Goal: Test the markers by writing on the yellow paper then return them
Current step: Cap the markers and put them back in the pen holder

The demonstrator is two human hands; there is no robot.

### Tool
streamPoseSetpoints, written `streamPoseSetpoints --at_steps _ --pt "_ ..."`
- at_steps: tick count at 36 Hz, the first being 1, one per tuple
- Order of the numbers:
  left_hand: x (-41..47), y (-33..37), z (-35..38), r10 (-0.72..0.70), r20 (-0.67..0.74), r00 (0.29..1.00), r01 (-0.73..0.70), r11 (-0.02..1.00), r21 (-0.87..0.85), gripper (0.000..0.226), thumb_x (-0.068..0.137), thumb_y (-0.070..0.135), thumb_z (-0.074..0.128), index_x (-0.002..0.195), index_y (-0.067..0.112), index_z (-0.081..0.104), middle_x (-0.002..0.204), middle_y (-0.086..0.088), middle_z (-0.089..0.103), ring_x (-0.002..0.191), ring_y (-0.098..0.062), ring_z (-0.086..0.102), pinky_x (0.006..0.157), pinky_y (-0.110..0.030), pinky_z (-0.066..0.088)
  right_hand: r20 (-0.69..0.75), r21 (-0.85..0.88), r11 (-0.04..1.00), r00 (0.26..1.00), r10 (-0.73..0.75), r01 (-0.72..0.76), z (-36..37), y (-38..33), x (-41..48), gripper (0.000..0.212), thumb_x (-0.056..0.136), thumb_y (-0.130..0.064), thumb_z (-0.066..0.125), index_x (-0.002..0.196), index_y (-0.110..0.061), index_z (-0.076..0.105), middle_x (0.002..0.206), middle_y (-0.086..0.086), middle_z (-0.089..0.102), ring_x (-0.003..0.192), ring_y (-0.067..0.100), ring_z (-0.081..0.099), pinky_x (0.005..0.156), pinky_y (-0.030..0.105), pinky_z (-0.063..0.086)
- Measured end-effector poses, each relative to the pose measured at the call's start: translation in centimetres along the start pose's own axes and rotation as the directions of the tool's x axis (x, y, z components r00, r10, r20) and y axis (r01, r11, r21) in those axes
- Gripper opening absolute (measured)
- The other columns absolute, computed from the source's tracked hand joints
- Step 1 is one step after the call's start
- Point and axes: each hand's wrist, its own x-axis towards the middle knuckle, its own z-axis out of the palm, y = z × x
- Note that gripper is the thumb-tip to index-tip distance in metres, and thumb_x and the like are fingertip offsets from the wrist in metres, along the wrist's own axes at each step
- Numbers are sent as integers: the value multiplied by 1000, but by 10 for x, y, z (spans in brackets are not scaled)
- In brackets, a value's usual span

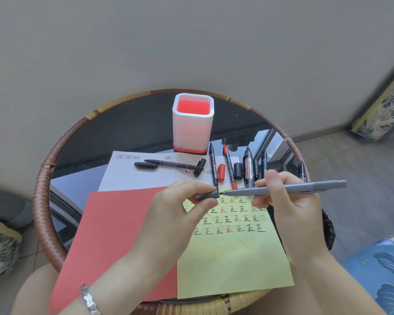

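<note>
The yellow paper [232, 264] lies at the near right of the tabletop [123, 128], partly over a red sheet [118, 235]; its far half carries four rows of test marks in black and red, so the testing looks well along; several markers lie loose on and beside a white sheet [141, 178] at the far side, among them a red marker [229, 169] and a whiteboard marker [248, 169], most with caps off; the holder [192, 123] beyond them shows only its red inside, so the return seems not yet begun. Above the marks the right hand [291, 205] holds a grey marker [289, 188] level, tip pointing left, its fingers [273, 178] pinching the barrel near the tip; the left hand [180, 208] pinches the cap [207, 196] between thumb and forefinger, its mouth just beside the tip and not quite on it; whether the cap is going on or coming off cannot be told; both forearms reach in from the near edge, hands raised off the paper.
</note>
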Motion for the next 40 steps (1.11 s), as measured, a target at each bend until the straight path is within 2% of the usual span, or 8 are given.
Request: streamPoseSetpoints --at_steps 7,12,18,27,30,33,37,40 --pt "-3 -4 3 146 80 986 -151 986 66 13 77 14 71 86 23 72 75 14 62 70 5 50 62 -6 34 71 14 999 997 41 -42 7 -2 -7 29 71 -32 54 60 -6 61 42 1 61 41 3 53 49 11 45" --pt "-4 -10 5 329 36 944 -330 929 169 17 81 31 59 93 22 67 77 18 58 73 9 47 65 -4 34 28 74 997 999 34 -36 10 0 -8 29 77 -27 67 54 -11 60 39 2 58 39 4 52 48 11 45" --pt "2 -9 9 528 -31 849 -502 823 267 12 86 21 55 97 19 58 86 11 55 75 -14 52 67 -26 43 -7 134 990 999 -41 42 12 -1 -5 26 71 -24 63 49 -12 58 37 2 55 39 3 51 47 10 43" --pt "-1 -1 16 662 -94 744 -600 723 342 12 91 15 51 99 9 57 82 -2 64 72 -20 51 70 -21 41 66 238 965 989 -130 111 9 -8 -1 22 67 -34 59 47 -25 63 40 -4 55 39 8 52 48 16 44" --pt "7 2 18 532 -106 840 -494 831 257 9 89 19 53 94 16 60 86 10 58 76 -13 51 72 -18 39 15 189 978 996 -87 83 12 -6 6 26 73 -28 64 48 -21 62 39 -1 55 41 8 51 50 16 45" --pt "25 6 14 180 13 984 -181 981 66 8 86 13 59 85 18 66 78 7 62 72 -7 52 67 -17 41 -8 25 1000 1000 -8 8 17 -3 21 34 89 -18 57 55 -15 59 39 -3 52 42 6 48 51 16 43" --pt "57 10 1 -83 165 983 70 994 84 8 86 15 61 84 17 69 77 -3 66 73 -21 57 66 -28 45 74 -5 966 964 257 -257 22 -5 41 29 93 -27 48 69 -12 54 48 -6 41 49 10 35 55 24 33" --pt "72 13 -10 -160 191 968 132 980 149 11 88 20 59 96 20 67 87 5 67 80 -21 63 66 -30 51 92 -39 971 966 240 -238 22 -15 48 25 93 -27 50 73 -13 55 50 -5 48 49 9 43 58 26 42"
